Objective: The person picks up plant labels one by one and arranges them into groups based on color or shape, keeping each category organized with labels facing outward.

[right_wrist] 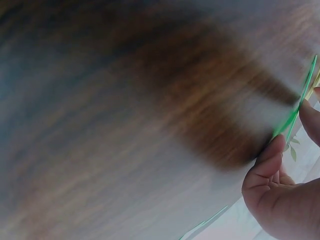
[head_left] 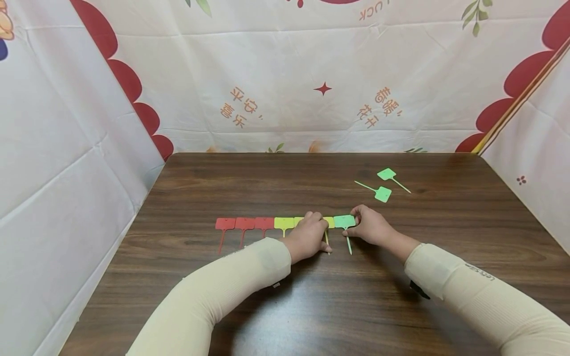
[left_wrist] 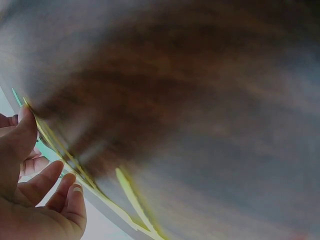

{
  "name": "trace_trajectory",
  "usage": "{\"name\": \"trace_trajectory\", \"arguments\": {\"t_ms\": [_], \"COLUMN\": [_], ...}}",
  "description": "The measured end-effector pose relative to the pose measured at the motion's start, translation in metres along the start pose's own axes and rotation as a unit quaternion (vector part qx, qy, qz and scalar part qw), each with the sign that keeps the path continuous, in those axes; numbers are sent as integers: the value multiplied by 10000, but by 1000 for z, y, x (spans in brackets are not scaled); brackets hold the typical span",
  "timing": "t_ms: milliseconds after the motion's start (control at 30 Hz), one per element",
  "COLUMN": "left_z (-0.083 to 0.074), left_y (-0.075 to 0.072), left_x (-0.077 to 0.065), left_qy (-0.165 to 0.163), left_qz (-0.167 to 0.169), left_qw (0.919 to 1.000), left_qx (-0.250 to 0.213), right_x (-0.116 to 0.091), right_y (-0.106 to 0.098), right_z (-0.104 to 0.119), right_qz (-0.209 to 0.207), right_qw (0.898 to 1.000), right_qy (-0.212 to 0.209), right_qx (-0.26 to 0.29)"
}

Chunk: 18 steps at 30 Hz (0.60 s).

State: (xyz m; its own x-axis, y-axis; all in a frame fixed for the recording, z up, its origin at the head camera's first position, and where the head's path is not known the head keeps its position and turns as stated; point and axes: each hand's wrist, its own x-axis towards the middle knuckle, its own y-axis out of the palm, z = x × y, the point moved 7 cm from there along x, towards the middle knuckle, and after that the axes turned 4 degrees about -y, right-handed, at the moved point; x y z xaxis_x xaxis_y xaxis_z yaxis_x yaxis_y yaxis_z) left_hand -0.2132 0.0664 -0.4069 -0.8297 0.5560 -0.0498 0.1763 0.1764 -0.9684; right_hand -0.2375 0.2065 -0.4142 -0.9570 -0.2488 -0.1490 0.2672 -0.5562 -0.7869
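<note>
Flat plastic plant tags with pointed stems lie edge to edge in a row on the table. From the left, red tags (head_left: 225, 224) lead to yellow tags (head_left: 284, 223), then a green tag (head_left: 344, 221) at the right end. My left hand (head_left: 307, 236) rests over the yellow tags and hides part of them, its thumb (left_wrist: 26, 125) touching the tip of a yellow stem (left_wrist: 47, 132). My right hand (head_left: 373, 226) pinches the green tag at its right edge between thumb and fingers, seen edge-on as a green strip (right_wrist: 292, 116) in the right wrist view.
Two loose green tags, one farther back (head_left: 386, 174) and one nearer (head_left: 383, 194), lie behind my right hand on the brown wooden table (head_left: 187, 188). A printed white cloth (head_left: 285, 64) hangs along the table's back edge and at both sides.
</note>
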Motion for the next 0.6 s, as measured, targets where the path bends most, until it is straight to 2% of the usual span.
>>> {"name": "trace_trajectory", "arguments": {"t_ms": [600], "left_z": [-1], "left_y": [-1], "left_x": [-2], "left_qy": [-38], "left_qz": [54], "left_qw": [10000], "left_qx": [-36], "right_x": [1], "right_y": [-1], "right_z": [0], "right_qz": [67], "right_qw": [9998], "right_qy": [-78], "right_qx": [-196]}}
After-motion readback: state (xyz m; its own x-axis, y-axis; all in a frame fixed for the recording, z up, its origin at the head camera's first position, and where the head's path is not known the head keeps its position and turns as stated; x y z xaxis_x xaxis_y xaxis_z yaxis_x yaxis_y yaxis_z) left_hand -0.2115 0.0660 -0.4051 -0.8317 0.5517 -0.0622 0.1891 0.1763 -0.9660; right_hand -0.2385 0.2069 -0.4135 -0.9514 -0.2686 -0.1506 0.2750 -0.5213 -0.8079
